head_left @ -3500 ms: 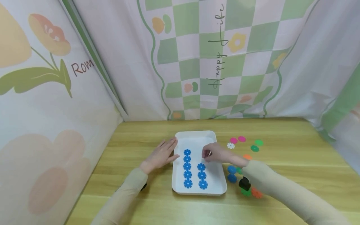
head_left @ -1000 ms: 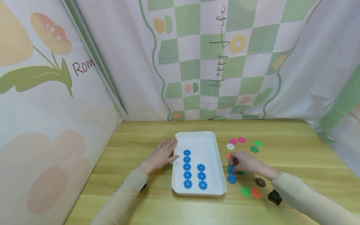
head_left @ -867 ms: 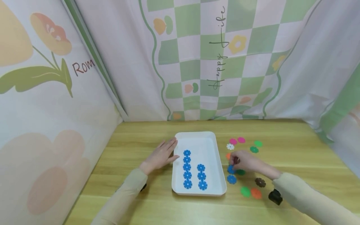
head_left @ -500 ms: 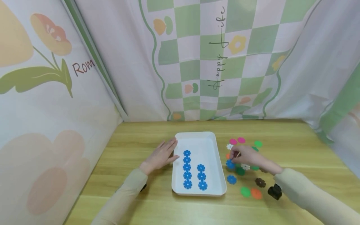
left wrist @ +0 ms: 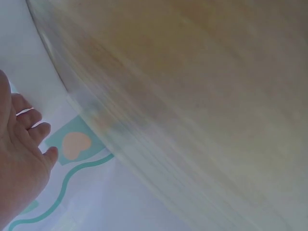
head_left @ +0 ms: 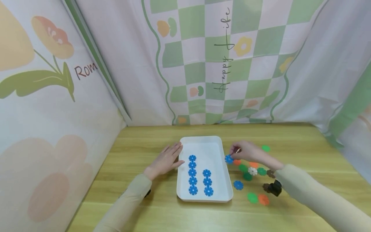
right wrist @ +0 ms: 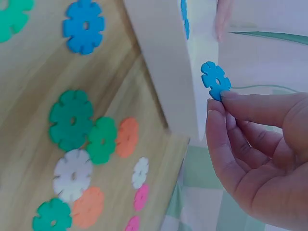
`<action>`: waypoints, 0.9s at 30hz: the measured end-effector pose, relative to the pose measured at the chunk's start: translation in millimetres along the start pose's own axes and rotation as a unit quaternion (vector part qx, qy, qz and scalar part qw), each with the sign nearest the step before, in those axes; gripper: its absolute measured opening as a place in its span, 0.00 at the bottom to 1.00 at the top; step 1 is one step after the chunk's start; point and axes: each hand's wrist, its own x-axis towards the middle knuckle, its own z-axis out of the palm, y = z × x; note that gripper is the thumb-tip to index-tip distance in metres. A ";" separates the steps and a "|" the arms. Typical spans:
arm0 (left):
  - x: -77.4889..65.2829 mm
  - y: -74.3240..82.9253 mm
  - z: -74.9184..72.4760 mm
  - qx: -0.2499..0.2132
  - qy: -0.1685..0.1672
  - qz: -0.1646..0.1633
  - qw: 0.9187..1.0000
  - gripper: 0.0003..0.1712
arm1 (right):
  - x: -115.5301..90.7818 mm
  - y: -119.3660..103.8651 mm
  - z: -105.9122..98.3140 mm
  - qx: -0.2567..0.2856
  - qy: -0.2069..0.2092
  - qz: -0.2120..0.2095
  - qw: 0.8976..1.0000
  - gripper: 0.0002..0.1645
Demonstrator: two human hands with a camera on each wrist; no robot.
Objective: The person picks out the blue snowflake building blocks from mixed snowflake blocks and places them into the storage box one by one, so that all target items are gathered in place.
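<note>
In the head view my left hand (head_left: 165, 159) rests with its fingers stretched out on the left rim of a white tray (head_left: 200, 144). Thumb and fingertips of my right hand (head_left: 246, 150) pinch a blue snowflake disc (head_left: 229, 159) by its edge, close to the tray's right wall. The right wrist view shows the same blue disc (right wrist: 209, 78) upright, most of it beyond the fingertips. Inside the tray, notched blue discs form two columns: a longer left column (head_left: 191, 182) and a right column (head_left: 205, 182) of three.
One more blue disc (head_left: 236, 185) lies on the wooden table (head_left: 145, 135) right of the tray. Beyond it are scattered green (head_left: 247, 176), orange (head_left: 263, 199), brown and white discs. In the right wrist view a pink disc (right wrist: 140, 197) shows too. Patterned curtains stand behind.
Earlier my right hand was over the tray, then moved right to the loose discs. Since then it has picked up a blue disc and carried it left and away from me. My left hand stayed put.
</note>
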 end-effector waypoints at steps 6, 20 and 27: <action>-0.7 -0.2 0.0 0.001 -0.005 -0.005 1.000 0.43 | 16.4 -8.0 5.5 0.012 0.000 0.006 1.000 0.03; -0.5 -1.1 1.5 0.010 -0.004 -0.004 1.000 0.44 | 50.0 -24.3 30.1 0.009 -0.041 -0.005 0.999 0.02; -0.7 -0.4 0.0 0.009 -0.008 -0.007 1.000 0.43 | 61.4 -27.9 44.5 -0.011 -0.051 0.008 0.999 0.03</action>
